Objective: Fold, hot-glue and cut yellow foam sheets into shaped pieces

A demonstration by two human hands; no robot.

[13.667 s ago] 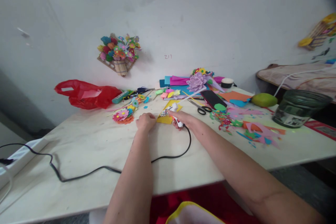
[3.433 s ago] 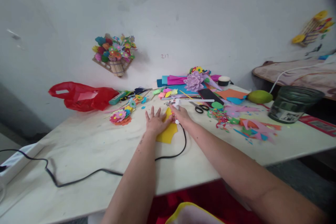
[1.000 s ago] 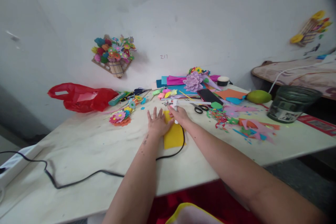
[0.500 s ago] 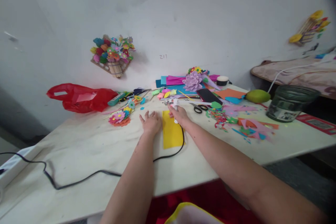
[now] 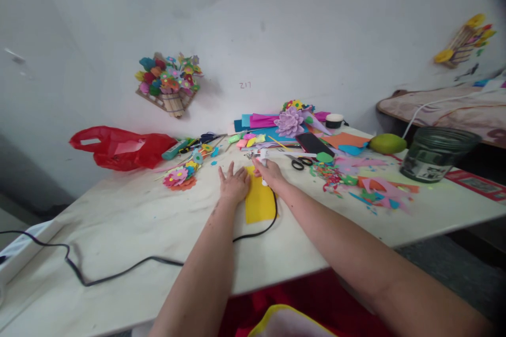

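Note:
A yellow sheet (image 5: 260, 206) lies flat on the white table between my forearms. My left hand (image 5: 234, 184) rests with fingers spread at the sheet's left edge, partly over it, holding nothing. At the sheet's upper right, my right hand (image 5: 270, 172) is closed around a small white tool (image 5: 264, 155) that looks like a glue gun, with a black cord (image 5: 275, 205) running from it. Just beyond it is a white strip with a green leaf-shaped end (image 5: 324, 157). The tool's tip and what it touches are too small to tell.
Black scissors (image 5: 298, 162), a phone (image 5: 312, 143) and colourful scraps (image 5: 328, 176) lie to the right, with a green glass jar (image 5: 430, 160) farther right. Foam flowers (image 5: 176, 176) and a red bag (image 5: 118, 148) are at the left. The cord crosses the table's front left.
My left hand has moved slightly right, from beside the yellow sheet onto its left edge. My right hand and the white tool have hardly moved.

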